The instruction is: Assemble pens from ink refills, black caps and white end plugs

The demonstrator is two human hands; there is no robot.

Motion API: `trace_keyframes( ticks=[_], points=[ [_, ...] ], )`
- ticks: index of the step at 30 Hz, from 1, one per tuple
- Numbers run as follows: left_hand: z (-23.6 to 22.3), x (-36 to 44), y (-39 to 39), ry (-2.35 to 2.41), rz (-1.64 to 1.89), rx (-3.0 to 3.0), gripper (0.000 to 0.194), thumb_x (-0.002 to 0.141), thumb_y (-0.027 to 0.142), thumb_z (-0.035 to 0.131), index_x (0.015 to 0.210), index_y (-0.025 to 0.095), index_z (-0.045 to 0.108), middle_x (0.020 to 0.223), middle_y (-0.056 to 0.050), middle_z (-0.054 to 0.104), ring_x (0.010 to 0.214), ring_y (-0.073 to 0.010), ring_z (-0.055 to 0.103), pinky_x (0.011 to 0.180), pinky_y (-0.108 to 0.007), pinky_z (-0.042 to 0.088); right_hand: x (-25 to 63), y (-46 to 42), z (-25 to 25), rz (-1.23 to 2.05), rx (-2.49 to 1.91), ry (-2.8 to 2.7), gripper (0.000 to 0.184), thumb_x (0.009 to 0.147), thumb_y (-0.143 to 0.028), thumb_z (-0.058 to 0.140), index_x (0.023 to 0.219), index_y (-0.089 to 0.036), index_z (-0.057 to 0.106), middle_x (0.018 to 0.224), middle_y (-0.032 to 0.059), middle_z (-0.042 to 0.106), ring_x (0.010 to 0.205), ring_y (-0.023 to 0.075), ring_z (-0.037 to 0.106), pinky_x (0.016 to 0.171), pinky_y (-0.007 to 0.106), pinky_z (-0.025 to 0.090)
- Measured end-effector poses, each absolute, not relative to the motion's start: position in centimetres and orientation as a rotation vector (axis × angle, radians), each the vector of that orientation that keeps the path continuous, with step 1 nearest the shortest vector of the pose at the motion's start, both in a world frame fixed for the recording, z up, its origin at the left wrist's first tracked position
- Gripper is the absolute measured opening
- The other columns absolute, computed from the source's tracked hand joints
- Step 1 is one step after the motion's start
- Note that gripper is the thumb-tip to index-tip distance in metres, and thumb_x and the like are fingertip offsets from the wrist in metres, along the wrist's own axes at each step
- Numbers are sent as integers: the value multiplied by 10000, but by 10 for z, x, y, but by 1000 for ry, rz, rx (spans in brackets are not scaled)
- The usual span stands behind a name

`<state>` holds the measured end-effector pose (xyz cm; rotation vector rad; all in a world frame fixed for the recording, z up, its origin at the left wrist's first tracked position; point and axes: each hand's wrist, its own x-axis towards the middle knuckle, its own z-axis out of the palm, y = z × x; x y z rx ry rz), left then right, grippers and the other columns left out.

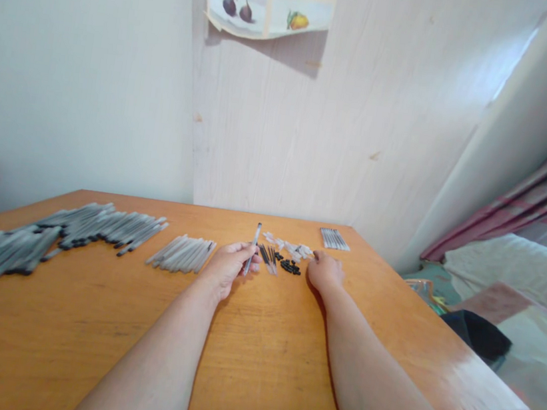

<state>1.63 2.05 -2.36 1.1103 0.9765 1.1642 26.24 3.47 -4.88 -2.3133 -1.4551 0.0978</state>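
Observation:
My left hand [235, 264] is closed around a pen [256, 236], held nearly upright with its dark end at the top. My right hand [326, 272] reaches to the right edge of a pile of clear, whitish pen caps [292, 248]. Its fingers are bent together at the pile, and what they pinch, if anything, is hidden. Between the hands lie small black plugs [290, 267] and several thin dark refills [267, 255]. A row of clear pen barrels [181, 253] rests just left of my left hand.
The wooden table [255, 344] meets the wall at the back. Large heaps of black-tipped pens [104, 226] spread over its left side. A neat row of pens [334, 238] lies at the back right. Beyond the right edge are a bed [543, 301] and a pink curtain [522, 191].

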Motion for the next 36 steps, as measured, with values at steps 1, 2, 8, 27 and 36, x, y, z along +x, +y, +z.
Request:
trace_keyframes(
  ticks=[1,2,8,27,36],
  points=[
    [-23,16,20,980,1163,1109,278,756,350,716,909,120,681,756,-69,696,559,-84,592,518,-181,375,263,35,-49,89,-2319,-1439,469,853,-256,458,1289,-266,629,1193,147,656,1181,356,529,914,478,439],
    [-23,16,20,982,1163,1107,267,761,342,711,907,121,680,754,-67,695,556,-81,590,522,-181,378,263,34,-49,80,-2322,-1430,474,839,-241,470,1284,-258,634,1191,149,657,1180,356,527,912,473,439],
    [-22,16,19,976,1163,1105,287,743,360,730,903,127,680,758,-65,697,549,-80,588,520,-186,381,267,34,-52,18,-2371,-1387,436,822,-240,496,1215,-232,684,1201,168,646,1161,353,537,904,479,443],
    [-19,13,24,954,1286,1065,256,728,345,745,821,129,644,781,-69,708,593,-83,577,484,-169,373,237,27,-37,265,-1733,-1423,242,824,-306,491,763,-177,686,725,47,674,722,189,598,630,264,398],
    [-17,15,26,943,1436,968,184,774,258,712,858,140,599,816,-70,715,639,-101,642,574,-195,479,188,6,-47,673,-1328,-1702,198,796,-267,525,664,-163,632,594,-3,605,571,122,509,562,231,346]
  ],
)
